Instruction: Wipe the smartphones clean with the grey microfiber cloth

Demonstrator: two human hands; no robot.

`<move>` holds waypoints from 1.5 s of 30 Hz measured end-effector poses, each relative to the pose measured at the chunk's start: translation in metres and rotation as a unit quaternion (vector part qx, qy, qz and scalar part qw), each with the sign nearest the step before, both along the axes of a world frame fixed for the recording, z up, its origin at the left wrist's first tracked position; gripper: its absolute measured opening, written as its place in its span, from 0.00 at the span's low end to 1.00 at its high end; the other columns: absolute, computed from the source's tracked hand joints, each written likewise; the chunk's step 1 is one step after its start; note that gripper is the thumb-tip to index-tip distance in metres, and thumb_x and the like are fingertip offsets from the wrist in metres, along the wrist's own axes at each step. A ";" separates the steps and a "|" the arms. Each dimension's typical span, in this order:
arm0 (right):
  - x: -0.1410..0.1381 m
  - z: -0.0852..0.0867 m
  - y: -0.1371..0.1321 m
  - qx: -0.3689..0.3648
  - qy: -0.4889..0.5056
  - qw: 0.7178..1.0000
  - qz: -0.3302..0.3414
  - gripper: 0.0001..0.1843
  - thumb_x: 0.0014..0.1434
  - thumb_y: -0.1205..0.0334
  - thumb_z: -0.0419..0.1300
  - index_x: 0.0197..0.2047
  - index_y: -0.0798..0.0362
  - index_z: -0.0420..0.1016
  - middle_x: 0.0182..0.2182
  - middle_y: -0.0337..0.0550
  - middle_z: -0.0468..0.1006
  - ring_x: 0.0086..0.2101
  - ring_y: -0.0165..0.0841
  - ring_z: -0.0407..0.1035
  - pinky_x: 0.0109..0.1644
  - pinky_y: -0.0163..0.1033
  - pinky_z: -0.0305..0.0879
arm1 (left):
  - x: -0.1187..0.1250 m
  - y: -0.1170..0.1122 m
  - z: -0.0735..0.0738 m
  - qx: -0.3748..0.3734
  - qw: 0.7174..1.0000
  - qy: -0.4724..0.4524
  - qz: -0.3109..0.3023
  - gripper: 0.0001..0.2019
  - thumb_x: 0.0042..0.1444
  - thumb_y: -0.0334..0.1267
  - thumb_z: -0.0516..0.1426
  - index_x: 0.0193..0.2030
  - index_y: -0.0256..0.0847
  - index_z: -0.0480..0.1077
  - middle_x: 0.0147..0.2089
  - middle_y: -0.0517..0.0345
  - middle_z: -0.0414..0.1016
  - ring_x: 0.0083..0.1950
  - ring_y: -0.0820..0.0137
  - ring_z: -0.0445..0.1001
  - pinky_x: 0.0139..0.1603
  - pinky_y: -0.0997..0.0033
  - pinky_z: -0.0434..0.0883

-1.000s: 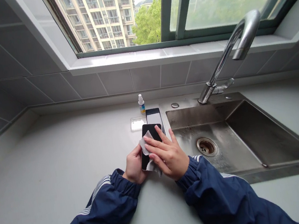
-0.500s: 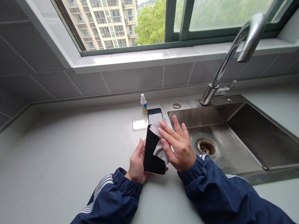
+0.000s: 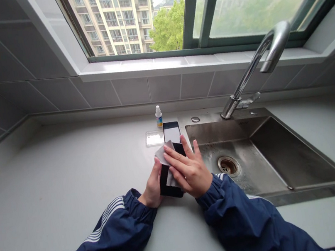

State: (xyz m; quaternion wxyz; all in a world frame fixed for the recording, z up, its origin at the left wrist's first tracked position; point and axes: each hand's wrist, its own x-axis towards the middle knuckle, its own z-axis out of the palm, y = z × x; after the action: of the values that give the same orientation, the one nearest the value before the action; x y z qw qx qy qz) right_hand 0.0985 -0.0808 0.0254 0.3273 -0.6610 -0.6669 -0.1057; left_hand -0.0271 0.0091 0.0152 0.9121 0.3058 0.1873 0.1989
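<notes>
My left hand (image 3: 153,185) grips a black smartphone (image 3: 167,189) from its left side, holding it just above the counter. My right hand (image 3: 190,171) lies across the phone's face and presses a grey cloth with pinked edges (image 3: 163,153) against it. The cloth and my right hand hide most of the phone. Another black-framed phone (image 3: 171,133) lies flat just beyond my hands, with its lower end hidden behind them and the held phone.
A clear phone case (image 3: 154,138) and a small dropper bottle (image 3: 158,117) stand on the grey counter (image 3: 69,186) by the wall. To the right are a steel sink (image 3: 218,131) with a drain and a chrome faucet (image 3: 245,84). Above is a tiled wall with a window.
My right hand has moved left across the black phone, carrying the cloth. The cloth now covers more of the phone's upper part. The phone's tilt has shifted slightly.
</notes>
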 end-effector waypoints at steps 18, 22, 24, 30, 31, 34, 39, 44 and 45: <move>-0.011 0.005 -0.007 0.089 0.042 0.989 0.109 0.11 0.66 0.64 0.56 0.41 0.50 0.81 0.57 0.38 0.78 0.67 0.45 0.59 0.72 0.57 0.52 | 0.003 0.007 0.021 -0.062 0.997 0.031 0.038 0.30 0.66 0.57 0.48 0.65 0.37 0.65 0.47 0.44 0.79 0.42 0.59 0.81 0.45 0.59 0.78; -0.012 0.006 -0.010 0.138 0.128 0.976 0.113 0.11 0.66 0.66 0.57 0.44 0.49 0.81 0.52 0.41 0.82 0.61 0.43 0.68 0.65 0.54 0.66 | 0.005 0.011 0.017 -0.043 0.998 0.046 0.027 0.26 0.67 0.54 0.48 0.58 0.35 0.69 0.38 0.50 0.79 0.29 0.68 0.78 0.30 0.69 0.76; -0.012 0.007 -0.010 0.177 0.225 0.955 0.078 0.12 0.66 0.66 0.56 0.43 0.48 0.82 0.46 0.43 0.84 0.55 0.43 0.73 0.58 0.52 0.71 | 0.006 0.012 0.014 -0.034 0.995 0.090 0.024 0.21 0.68 0.53 0.48 0.50 0.37 0.71 0.29 0.58 0.74 0.19 0.73 0.71 0.18 0.75 0.68; 0.004 0.004 0.003 0.166 0.572 0.793 -0.129 0.21 0.67 0.45 0.57 0.37 0.52 0.83 0.31 0.43 0.83 0.30 0.34 0.77 0.35 0.39 0.76 | 0.005 0.013 0.012 -0.036 0.990 0.133 -0.026 0.18 0.65 0.57 0.52 0.35 0.45 0.61 0.17 0.73 0.54 0.08 0.78 0.53 0.07 0.79 0.47; 0.008 0.003 0.006 0.178 0.630 0.743 -0.140 0.22 0.65 0.43 0.59 0.37 0.53 0.82 0.30 0.43 0.83 0.28 0.33 0.77 0.33 0.39 0.76 | 0.005 0.012 0.012 -0.032 0.990 0.128 -0.038 0.18 0.64 0.58 0.53 0.35 0.45 0.61 0.16 0.74 0.53 0.08 0.78 0.53 0.07 0.79 0.47; 0.020 -0.001 0.014 0.186 0.767 0.603 -0.121 0.23 0.60 0.40 0.64 0.39 0.55 0.81 0.32 0.46 0.85 0.30 0.36 0.80 0.32 0.41 0.78 | 0.004 0.011 0.012 -0.025 0.989 0.127 -0.066 0.20 0.61 0.61 0.55 0.35 0.45 0.60 0.15 0.75 0.52 0.08 0.77 0.53 0.07 0.78 0.46; 0.023 -0.001 0.015 0.160 0.821 0.540 -0.098 0.19 0.58 0.45 0.68 0.41 0.54 0.81 0.37 0.45 0.86 0.35 0.38 0.82 0.36 0.42 0.81 | 0.004 0.008 0.011 -0.011 0.986 0.142 -0.088 0.21 0.60 0.62 0.54 0.34 0.45 0.60 0.14 0.75 0.53 0.07 0.77 0.53 0.06 0.78 0.46; 0.003 -0.005 0.010 0.116 0.725 0.679 0.012 0.21 0.56 0.55 0.71 0.52 0.50 0.81 0.51 0.46 0.82 0.51 0.41 0.77 0.61 0.49 0.73 | 0.004 0.008 0.008 -0.007 0.983 0.160 -0.093 0.21 0.61 0.62 0.53 0.33 0.45 0.60 0.14 0.73 0.54 0.07 0.76 0.54 0.06 0.79 0.47; 0.000 -0.007 0.010 0.114 0.700 0.705 0.028 0.21 0.56 0.56 0.71 0.53 0.48 0.81 0.54 0.45 0.80 0.55 0.41 0.75 0.65 0.50 0.68 | 0.004 0.009 0.008 -0.012 0.982 0.162 -0.094 0.21 0.62 0.62 0.52 0.33 0.45 0.60 0.14 0.73 0.54 0.07 0.76 0.54 0.06 0.79 0.48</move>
State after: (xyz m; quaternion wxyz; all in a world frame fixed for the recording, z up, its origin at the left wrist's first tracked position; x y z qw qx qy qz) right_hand 0.0983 -0.0712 0.0179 0.7754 -0.4840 -0.2476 0.3212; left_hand -0.0228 0.0180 0.0229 0.8879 0.3390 0.3057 0.0578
